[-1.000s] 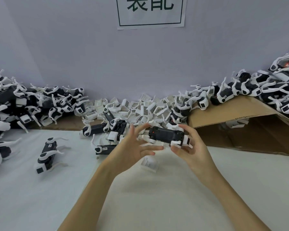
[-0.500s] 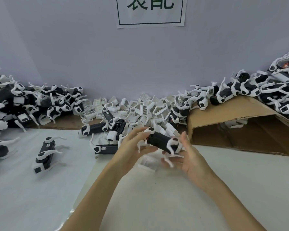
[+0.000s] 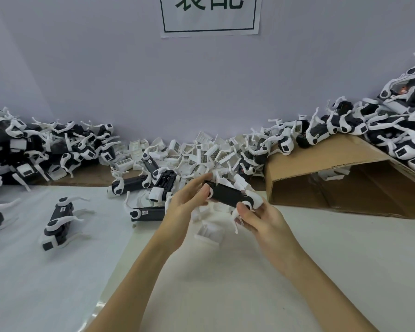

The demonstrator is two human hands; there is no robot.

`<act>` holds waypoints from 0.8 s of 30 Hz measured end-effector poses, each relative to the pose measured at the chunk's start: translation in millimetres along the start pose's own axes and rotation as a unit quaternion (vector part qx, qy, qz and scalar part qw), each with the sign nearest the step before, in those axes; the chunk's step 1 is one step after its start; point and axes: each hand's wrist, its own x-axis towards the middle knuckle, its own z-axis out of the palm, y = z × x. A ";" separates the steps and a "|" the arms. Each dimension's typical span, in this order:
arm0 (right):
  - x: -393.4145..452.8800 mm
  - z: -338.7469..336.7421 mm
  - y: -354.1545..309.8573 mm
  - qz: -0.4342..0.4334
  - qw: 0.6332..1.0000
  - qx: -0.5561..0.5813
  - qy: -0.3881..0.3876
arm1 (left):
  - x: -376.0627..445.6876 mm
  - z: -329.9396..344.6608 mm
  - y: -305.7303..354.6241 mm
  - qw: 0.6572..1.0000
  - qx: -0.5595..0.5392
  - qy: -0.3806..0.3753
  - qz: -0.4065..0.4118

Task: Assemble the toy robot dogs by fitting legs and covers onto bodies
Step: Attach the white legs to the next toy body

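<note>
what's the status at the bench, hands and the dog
Both hands on one toy dog: left hand gripping its far end, right hand its near end. Held above the table, legs fitted. Loose white cover lying beneath.

Both bare forearms reach forward from the lower edge and converge at mid-frame. The left hand (image 3: 182, 207) is raised, palm turned inward, fingers curled around one end of the toy dog body (image 3: 228, 194) — thumb on top. The right hand (image 3: 261, 219) cups the other end from below, its fingers curled upward.
</note>
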 end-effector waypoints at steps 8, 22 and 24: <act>-3.7 -8.1 -20.1 -0.077 0.996 -0.042 0.031 | -2.7 0.7 3.6 0.998 -0.003 -0.059 0.011; -7.9 -5.7 -33.9 0.108 0.989 0.086 0.051 | -5.7 17.7 1.2 0.998 0.023 -0.056 -0.035; -9.0 -11.9 -35.3 0.122 0.990 0.076 -0.001 | -4.5 10.1 -0.4 0.992 -0.022 -0.093 -0.078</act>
